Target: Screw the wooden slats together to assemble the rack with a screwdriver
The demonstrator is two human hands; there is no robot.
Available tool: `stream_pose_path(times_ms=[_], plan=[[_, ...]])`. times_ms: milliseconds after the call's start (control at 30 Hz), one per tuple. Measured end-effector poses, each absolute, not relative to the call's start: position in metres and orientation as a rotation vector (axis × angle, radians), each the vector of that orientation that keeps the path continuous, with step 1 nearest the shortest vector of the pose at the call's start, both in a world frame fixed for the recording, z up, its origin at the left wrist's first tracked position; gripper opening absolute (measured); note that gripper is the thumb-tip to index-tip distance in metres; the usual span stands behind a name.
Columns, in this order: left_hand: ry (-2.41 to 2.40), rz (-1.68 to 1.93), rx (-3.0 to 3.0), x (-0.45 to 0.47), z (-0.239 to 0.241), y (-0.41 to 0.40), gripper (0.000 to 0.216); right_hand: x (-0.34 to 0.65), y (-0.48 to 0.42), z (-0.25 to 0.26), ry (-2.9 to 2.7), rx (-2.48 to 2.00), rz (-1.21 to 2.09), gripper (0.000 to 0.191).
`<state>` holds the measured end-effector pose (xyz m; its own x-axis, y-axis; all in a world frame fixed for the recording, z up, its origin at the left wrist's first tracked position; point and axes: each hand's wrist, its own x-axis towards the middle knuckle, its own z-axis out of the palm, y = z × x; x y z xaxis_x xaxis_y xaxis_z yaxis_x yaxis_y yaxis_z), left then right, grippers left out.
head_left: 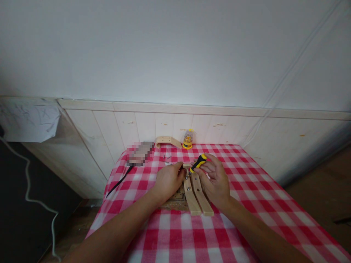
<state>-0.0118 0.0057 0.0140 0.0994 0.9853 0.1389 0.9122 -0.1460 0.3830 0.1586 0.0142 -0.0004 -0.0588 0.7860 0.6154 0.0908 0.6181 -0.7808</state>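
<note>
My right hand (216,180) is closed around a yellow and black screwdriver (198,163), tilted with its tip pointing down and left. The tip is at a screw near the far end of a light wooden piece (192,197) with two bent legs. A second bent wooden leg (204,199) lies just right of it, with holes along its top. On the left, my left hand (170,181) presses its fingers against the far end of the wooden piece; its fingertips are partly hidden. Beneath the wood lies a brown cardboard piece (177,197) with dark printing.
A red and white checked cloth (175,237) covers the table. Towards the wall stand a curved wooden piece (168,140) and a yellow-based bit container (188,140). Several loose screws (168,158) lie beyond my left hand. A blurred-out device (141,153) with a black cable sits at the left.
</note>
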Motion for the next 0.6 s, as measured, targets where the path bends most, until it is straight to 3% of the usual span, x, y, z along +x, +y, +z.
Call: stream_pose_path(times_ms=[600], plan=[[1.909, 0.553, 2.161, -0.0123, 0.0121, 0.0055, 0.027, 0.157, 0.0231, -0.0033, -1.589, -0.657, 0.847, 0.05]])
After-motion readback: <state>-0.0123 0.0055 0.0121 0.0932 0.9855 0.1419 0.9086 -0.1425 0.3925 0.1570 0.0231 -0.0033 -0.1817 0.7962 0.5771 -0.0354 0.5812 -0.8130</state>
